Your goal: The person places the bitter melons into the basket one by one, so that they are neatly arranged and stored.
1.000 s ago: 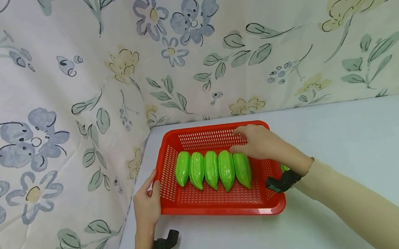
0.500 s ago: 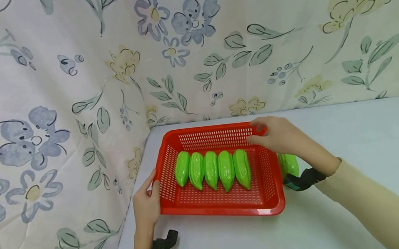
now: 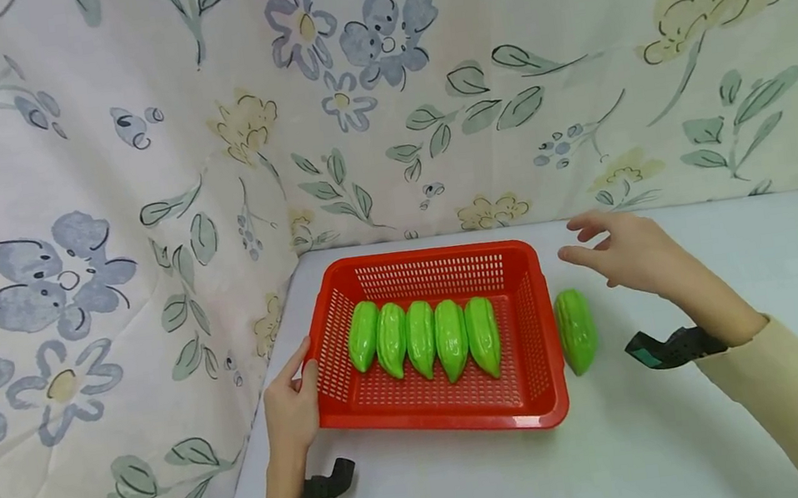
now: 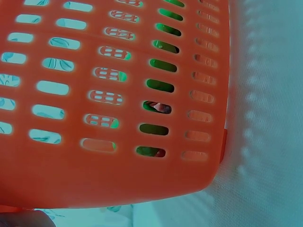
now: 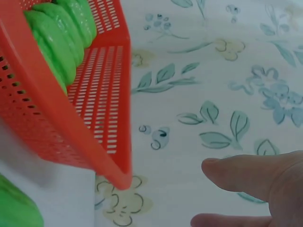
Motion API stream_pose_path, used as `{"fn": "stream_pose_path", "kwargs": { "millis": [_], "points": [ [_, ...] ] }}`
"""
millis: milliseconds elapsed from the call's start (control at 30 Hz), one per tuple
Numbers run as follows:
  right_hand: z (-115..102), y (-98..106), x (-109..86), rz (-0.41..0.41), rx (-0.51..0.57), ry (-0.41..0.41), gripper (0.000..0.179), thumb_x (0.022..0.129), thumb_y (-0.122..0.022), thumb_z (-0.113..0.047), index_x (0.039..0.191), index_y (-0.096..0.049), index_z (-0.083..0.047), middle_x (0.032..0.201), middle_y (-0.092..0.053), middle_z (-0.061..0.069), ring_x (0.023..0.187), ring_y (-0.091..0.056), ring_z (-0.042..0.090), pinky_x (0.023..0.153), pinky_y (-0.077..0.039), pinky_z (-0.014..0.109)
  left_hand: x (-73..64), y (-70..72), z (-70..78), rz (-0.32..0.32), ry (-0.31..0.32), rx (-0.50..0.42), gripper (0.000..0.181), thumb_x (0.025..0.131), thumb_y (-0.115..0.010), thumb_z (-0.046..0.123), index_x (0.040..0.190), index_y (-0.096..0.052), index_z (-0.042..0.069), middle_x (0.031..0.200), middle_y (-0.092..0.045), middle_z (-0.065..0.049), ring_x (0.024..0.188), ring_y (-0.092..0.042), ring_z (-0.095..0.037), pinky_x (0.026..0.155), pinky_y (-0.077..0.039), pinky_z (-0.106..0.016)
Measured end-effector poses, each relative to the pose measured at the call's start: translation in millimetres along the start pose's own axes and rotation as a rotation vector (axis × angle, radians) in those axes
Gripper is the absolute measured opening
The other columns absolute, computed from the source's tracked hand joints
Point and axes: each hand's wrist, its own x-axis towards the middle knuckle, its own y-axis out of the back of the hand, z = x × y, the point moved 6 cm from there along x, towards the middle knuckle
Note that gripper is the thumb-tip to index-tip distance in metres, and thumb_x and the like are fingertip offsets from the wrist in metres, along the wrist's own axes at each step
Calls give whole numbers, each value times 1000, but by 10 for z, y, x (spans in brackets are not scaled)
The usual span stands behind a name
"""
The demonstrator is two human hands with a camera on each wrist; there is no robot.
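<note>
In the head view my left hand (image 3: 291, 406) holds the left rim of a red plastic basket (image 3: 444, 422). Its perforated wall fills most of the left wrist view. Inside lie several glossy green ridged fruits (image 3: 422, 338) with pointed tips, side by side in a row. Another such green fruit (image 3: 577, 331) lies on the table just right of the basket. My right hand (image 3: 634, 252) hovers above and to the right of that fruit, thumb and fingers spread apart with nothing between them. In the right wrist view its thumb (image 5: 241, 176) shows clear of the basket.
The white table (image 3: 476, 491) extends toward me and to the right. A floral cloth (image 3: 471, 105) hangs along the table's back and left sides. Black cameras (image 3: 327, 481) are strapped to both wrists.
My right hand has moved right, from above the rightmost fruit in the basket to beyond the basket. The lone fruit outside is now fully uncovered. My left hand and the basket stay put.
</note>
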Motion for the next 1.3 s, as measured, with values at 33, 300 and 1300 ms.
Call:
{"fn": "stream_pose_path", "kwargs": {
  "millis": [33, 300, 1300],
  "points": [
    [22, 2, -5, -3, -1, -2, 62, 100, -67, -42, 144, -54, -1, 134, -62, 30, 101, -72, 40, 64, -62, 37, 3, 4, 2, 3, -1, 1, 42, 107, -55, 28, 150, -59, 30, 85, -73, -20, 53, -65, -22, 50, -55, -29],
    [171, -160, -17, -56, -13, -32, 65, 99, -67, -42, 145, -53, 2, 135, -59, 34, 84, -74, 30, 63, -62, 39, 2, 4, 3, 2, -4, -6, 43, 107, -55, 27, 149, -59, 29, 94, -75, -21, 55, -66, -22, 51, -56, -29],
    [611, -889, 103, -175, -30, -87, 62, 98, -66, -33, 143, -53, 8, 120, -62, 34, 83, -64, 27, 61, -59, 33, 0, -5, -3, 2, -9, -16, 43, 108, -55, 28, 150, -58, 30, 101, -76, -20, 58, -67, -23, 53, -57, -28]
  ]
}}
